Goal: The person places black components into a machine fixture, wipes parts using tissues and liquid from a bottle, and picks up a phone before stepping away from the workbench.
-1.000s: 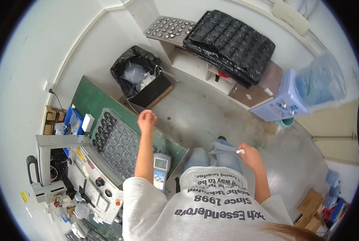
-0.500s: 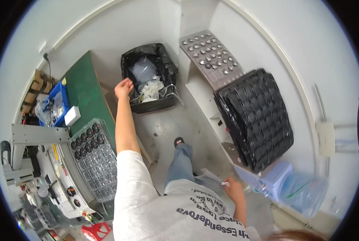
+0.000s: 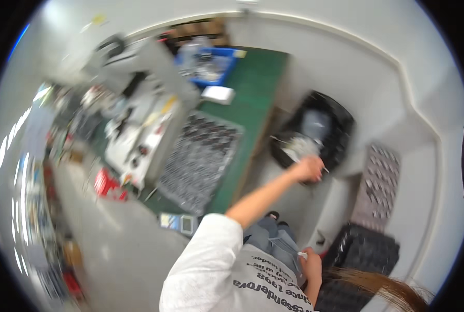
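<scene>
Nearest us, our right hand (image 3: 311, 265) pinches 1 thin see-through sheet (image 3: 287, 245) against our jeans (image 3: 258, 237). Farther out, our left hand (image 3: 310, 169) is curled; we cannot tell whether it grips anything. Beyond stands 1 black-lined bin (image 3: 342, 125).

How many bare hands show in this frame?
2: the left hand shows against the near edge of the black-lined bin; the right hand, beside the jeans, holds what looks like clear film. No others are visible.
</scene>
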`<action>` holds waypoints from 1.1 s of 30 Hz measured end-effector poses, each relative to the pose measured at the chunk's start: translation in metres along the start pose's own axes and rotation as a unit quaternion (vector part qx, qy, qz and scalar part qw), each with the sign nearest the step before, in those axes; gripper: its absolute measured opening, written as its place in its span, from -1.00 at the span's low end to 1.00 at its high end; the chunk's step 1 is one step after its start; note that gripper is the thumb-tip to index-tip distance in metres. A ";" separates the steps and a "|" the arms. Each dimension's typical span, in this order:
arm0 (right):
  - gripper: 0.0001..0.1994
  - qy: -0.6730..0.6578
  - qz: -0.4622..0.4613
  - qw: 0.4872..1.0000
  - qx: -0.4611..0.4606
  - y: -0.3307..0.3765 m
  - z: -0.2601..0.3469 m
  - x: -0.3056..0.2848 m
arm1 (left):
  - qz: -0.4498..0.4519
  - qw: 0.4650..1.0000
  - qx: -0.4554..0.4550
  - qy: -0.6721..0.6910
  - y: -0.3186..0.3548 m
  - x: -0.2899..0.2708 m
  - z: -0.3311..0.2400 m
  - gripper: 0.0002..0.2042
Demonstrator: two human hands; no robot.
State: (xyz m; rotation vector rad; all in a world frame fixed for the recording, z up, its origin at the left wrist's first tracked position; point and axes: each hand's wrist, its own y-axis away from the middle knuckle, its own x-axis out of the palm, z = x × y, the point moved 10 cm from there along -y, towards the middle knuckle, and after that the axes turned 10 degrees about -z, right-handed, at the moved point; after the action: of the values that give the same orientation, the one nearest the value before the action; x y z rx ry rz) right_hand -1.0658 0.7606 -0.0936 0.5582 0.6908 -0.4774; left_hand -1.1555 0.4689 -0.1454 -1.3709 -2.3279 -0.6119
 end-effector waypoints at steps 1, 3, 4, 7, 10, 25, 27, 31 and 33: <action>-0.83 -0.003 0.008 1.000 -0.019 -0.014 -0.003 -0.005 | -0.017 0.993 -0.022 -0.112 0.041 0.017 -0.003 -0.77; -0.81 -0.051 0.028 0.993 -0.101 -0.033 0.019 -0.014 | -0.087 0.992 -0.087 -0.035 0.148 0.023 -0.030 -0.64; -0.80 -0.059 0.079 0.988 -0.120 -0.040 0.033 -0.005 | -0.142 0.986 -0.079 -0.026 0.208 0.004 -0.039 -0.62; -0.79 -0.064 0.186 0.965 -0.173 -0.046 0.076 0.022 | -0.272 0.962 -0.013 -0.026 0.361 -0.026 -0.046 -0.55; -0.80 -0.072 0.269 0.925 -0.257 -0.032 0.151 0.060 | -0.348 0.936 0.041 -0.034 0.473 -0.022 -0.066 -0.42; -0.76 0.087 0.510 0.722 -0.459 0.279 0.365 0.374 | -0.576 0.817 -0.028 -0.007 0.878 -0.128 0.021 -0.65; -0.75 0.051 0.474 0.695 -0.538 0.315 0.404 0.400 | -0.568 0.823 -0.002 -0.016 0.914 -0.146 0.016 -0.68; -0.73 0.075 0.465 0.694 -0.545 0.338 0.473 0.449 | -0.599 0.797 0.063 0.046 0.967 -0.191 -0.016 -0.76; -0.74 0.070 0.465 0.694 -0.545 0.339 0.505 0.480 | -0.650 0.755 0.083 0.037 0.992 -0.226 -0.026 -0.77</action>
State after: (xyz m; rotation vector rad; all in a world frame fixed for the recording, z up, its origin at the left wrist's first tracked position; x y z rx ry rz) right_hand -0.3150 0.5952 -0.0007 -0.2567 0.6163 0.9465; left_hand -0.1732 0.7203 -0.0634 0.5816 -2.8608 -0.7022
